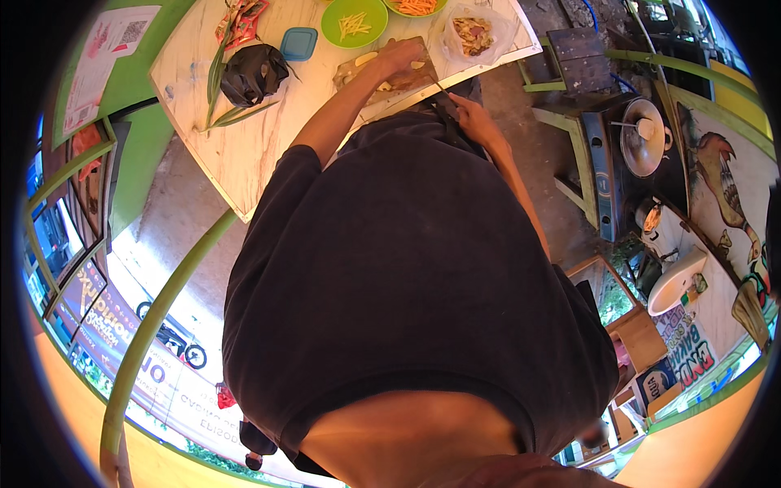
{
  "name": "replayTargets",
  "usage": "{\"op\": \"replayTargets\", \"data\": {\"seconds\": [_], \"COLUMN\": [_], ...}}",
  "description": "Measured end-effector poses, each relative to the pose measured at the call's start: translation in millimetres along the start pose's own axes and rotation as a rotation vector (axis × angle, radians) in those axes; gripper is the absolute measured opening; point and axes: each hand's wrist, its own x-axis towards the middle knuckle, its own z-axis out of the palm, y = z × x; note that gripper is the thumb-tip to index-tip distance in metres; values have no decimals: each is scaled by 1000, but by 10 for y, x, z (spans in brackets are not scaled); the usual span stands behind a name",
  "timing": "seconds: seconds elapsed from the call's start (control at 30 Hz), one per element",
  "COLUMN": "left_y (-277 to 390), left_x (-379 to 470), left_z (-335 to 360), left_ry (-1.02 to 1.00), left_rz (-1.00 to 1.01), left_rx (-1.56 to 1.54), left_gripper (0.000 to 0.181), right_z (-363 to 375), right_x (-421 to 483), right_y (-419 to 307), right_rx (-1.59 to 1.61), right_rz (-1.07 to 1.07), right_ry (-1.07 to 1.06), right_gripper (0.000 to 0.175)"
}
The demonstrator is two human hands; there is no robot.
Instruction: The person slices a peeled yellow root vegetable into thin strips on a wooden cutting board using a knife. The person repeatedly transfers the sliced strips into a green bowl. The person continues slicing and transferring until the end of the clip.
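My left hand (404, 55) lies over a wooden cutting board (345, 76) near the table's edge. A pale yellow piece of food (417, 64) shows at its fingers, but I cannot tell whether it is gripped. Another pale piece (366, 58) and some scraps lie on the board. Just off the table's edge, my right hand (475, 119) is closed around the handle of a knife (440, 86), whose blade points towards the board. Beyond the board is a green bowl (329, 30) with pale yellow strips (354, 25). A second bowl (399, 11) holds orange strips (418, 5).
On the marble-patterned table (207, 165) sit a black plastic bag (253, 73), long green leaves (215, 85), a blue lid (299, 44), red packets (242, 21) and a clear bag of brownish pieces (473, 36). To the right stand a wooden stool (579, 60) and a stove with a wok (642, 137).
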Motion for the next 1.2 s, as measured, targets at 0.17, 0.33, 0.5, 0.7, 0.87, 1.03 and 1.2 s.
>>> {"op": "replayTargets", "data": {"seconds": [0.17, 0.33, 0.5, 0.7, 0.87, 1.03, 1.2], "left_y": [104, 10, 95, -1, -156, -784, -1041], "left_x": [-94, -102, -95, -454, -794, -875, -790], "left_z": [54, 218, 201, 118, -479, -692, -646], "left_ry": [92, 99, 8, 234, 523, 658, 662], "left_rz": [41, 26, -200, -394, -399, -510, -482], "left_rx": [57, 93, -209, -1194, -1454, -1025, -1128], "left_gripper": [25, 28, 32, 33, 38, 42, 45], "right_z": [28, 44, 42, 117, 53, 29, 48], "right_x": [10, 102, 152, 256, 246, 301, 333], "right_y": [43, 88, 164, 256, 4, -275, -349], "right_rx": [11, 25, 19, 102, 163, 152, 191], "right_rz": [-31, -70, -102, -252, -165, -112, -199], "right_ry": [15, 4, 48, 137, 48, -26, 4], "right_gripper": [44, 45, 45, 44, 44, 45, 47]}}
